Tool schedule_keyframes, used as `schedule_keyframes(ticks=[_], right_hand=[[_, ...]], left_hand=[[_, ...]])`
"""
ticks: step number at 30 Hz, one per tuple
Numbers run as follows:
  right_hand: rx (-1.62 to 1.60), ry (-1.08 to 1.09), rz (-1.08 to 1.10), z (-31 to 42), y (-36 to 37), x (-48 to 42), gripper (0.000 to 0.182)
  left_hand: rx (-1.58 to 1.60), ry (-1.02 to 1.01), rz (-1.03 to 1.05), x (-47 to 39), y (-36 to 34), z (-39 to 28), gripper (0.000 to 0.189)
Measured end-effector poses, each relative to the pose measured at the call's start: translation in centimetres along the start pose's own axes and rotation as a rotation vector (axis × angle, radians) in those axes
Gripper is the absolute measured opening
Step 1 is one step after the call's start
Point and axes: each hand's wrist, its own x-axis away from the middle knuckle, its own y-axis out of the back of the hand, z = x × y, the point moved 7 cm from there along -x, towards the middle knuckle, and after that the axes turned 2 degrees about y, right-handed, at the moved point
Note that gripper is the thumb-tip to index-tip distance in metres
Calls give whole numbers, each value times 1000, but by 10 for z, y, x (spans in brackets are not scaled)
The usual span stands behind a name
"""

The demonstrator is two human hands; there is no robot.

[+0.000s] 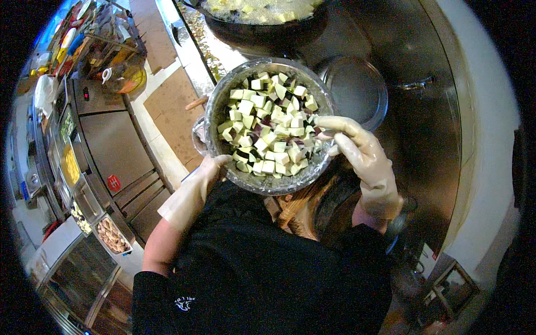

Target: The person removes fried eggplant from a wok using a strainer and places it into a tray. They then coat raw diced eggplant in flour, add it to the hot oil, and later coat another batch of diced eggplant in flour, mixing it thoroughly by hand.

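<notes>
A round metal bowl (270, 190) full of eggplant cubes (268, 125) is tilted towards the camera in front of my chest. Its lower left rim is gripped by my left hand (209, 171), gloved, with the thumb over the edge. My right hand (360, 146), in a wet translucent glove, reaches over the bowl's right side, fingertips at the cubes; whether it pinches any cannot be told. Beyond the bowl stands a wok (259, 27) with pale pieces in bubbling oil.
Right of the bowl lies a round pan or basin (356, 92) beside a metal wall with a tap (414, 83). At left stand a steel refrigerated counter (117, 146), food trays including one of raw meat (112, 234), and a jug (130, 79). A wooden handle (196, 103) pokes out near the bowl.
</notes>
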Motion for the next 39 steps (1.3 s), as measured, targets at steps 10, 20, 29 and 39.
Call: schedule_keyframes(ticks=[10,20,29,39], right_hand=[[271,247,-76,-12,-8,-2,28],[745,60,-211,-57,-20,-7,36],[1106,516,26,11,-161,-15,36],[1015,1065,611,7,-466,69,30]], left_hand=[[-110,-139,-145,-24,-10,12,80],[101,-322,-65,-19,-33,45,81],[447,-512,-311,50,26,126,82],[1091,-571,-661,136,97,377,40]])
